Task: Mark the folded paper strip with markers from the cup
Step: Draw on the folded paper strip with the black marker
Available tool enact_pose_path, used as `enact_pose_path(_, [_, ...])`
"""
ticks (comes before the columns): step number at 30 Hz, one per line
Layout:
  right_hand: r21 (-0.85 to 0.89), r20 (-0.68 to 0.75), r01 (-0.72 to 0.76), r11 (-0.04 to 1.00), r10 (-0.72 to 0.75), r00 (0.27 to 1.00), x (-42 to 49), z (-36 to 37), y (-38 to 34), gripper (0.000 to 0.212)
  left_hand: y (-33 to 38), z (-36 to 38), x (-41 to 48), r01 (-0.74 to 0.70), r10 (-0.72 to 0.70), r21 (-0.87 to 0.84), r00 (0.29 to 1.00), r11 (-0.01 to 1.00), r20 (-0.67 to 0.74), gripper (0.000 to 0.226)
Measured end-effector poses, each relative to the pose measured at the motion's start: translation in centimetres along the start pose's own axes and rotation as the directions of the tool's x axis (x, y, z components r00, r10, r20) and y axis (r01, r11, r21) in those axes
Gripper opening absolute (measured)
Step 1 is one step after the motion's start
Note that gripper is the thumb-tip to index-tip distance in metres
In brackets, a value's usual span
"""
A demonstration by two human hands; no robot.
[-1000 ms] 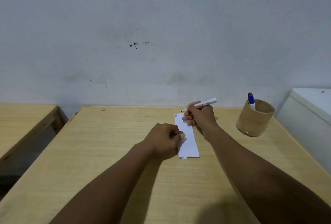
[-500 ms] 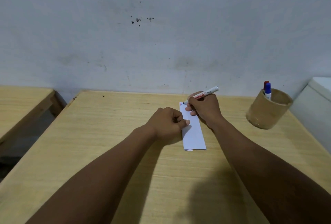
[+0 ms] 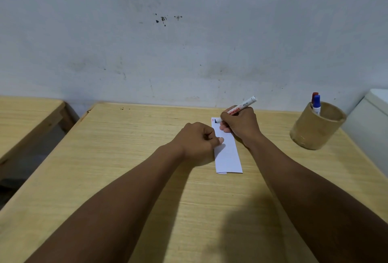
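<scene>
Marking the strip's far end

Our right hand (image 3: 241,125) grips the marker (image 3: 241,108), now inking a dark mark; left hand (image 3: 196,142) still pins the paper strip (image 3: 227,155).

plain classroom, wooden desks (image 3: 126,157), bare wall (image 3: 189,42)

The folded paper strip (image 3: 227,157) lies on the counter (image 3: 126,157), right of centre, its long axis running away from the viewer. The left hand (image 3: 196,142) rests on the strip's left edge; the right hand (image 3: 241,125) sits at its far end, holding a marker (image 3: 241,108) whose tip meets the far left corner. The cup (image 3: 315,129) stands to the right, containing two markers (image 3: 316,103). A second counter (image 3: 25,119) lies left, across a gap. A wall (image 3: 189,42) stands behind.
</scene>
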State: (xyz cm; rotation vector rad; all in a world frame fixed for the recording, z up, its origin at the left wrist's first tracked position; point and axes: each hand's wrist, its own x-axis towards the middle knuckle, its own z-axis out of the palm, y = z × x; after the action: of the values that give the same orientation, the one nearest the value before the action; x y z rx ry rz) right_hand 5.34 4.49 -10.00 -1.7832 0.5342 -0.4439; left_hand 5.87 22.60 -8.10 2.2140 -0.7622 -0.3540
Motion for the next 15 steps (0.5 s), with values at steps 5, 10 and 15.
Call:
enact_pose_path(5, [0.094,-0.004,-0.019,0.995,0.02,1.0,-0.1,-0.3,-0.3,0.013,-0.1,0.0,-0.1,0.008,-0.008,-0.025,1.0,1.0,0.002,0.036])
enact_pose_path(10, [0.278,-0.031,-0.096,0.956,0.109,0.994,-0.4,-0.9,-1.0,0.016,0.1,-0.2,0.1,0.045,-0.043,-0.07,0.999,0.997,0.028,0.036])
enact_pose_path(15, [0.388,-0.029,-0.11,0.915,0.132,0.991,-1.7,-2.8,-2.7,0.014,0.5,-1.7,0.4,0.096,-0.064,-0.359,0.993,0.928,0.101,0.029])
